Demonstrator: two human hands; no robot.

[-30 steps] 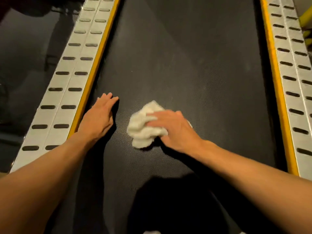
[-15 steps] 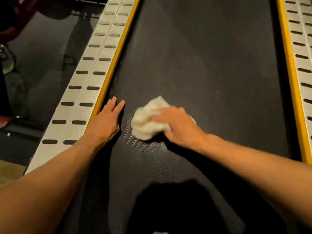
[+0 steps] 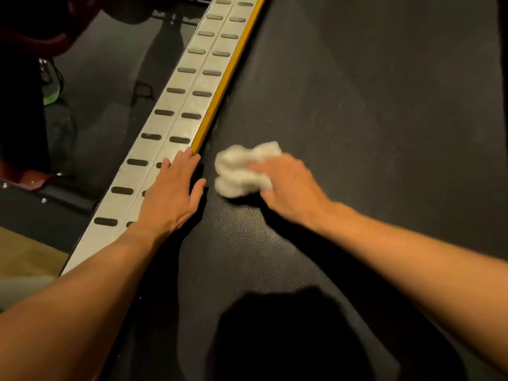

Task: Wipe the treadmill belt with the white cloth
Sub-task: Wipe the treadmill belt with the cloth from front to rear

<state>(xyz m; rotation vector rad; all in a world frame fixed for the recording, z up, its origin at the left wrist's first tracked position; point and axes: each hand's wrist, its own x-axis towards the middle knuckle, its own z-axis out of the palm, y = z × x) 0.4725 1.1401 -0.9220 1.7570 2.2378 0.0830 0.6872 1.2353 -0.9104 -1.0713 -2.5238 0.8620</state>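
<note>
- While the right hand (image 3: 291, 188) is smeared with blur on my feed, I can make out its fingers bent over the white cloth (image 3: 242, 171), with the thumb at the near side of the wad, so it grips the cloth and bears down on it.
- I see the left hand (image 3: 170, 193) spread flat, fingers straight and close together. The palm and fingers rest on the grey side rail (image 3: 176, 116) and its yellow strip (image 3: 220, 86), and the thumb sticks out to the right over the edge of the treadmill belt (image 3: 357, 133). It holds nothing.
- I read the cloth as a crumpled, fluffy white lump, bunched rather than folded. Its left and far parts bulge out from under the fingers.
- The cloth sits on the belt near its left edge, just right of the left thumb but apart from it, and close to the yellow strip.
- The belt is dark with a fine dotted texture that shows best near the hands. Faint pale streaks mark it further right.
- The rail carries two rows of dark oval slots running away to the far end.
- A dark shadow (image 3: 288, 334) falls on the near belt between my two forearms.
</note>
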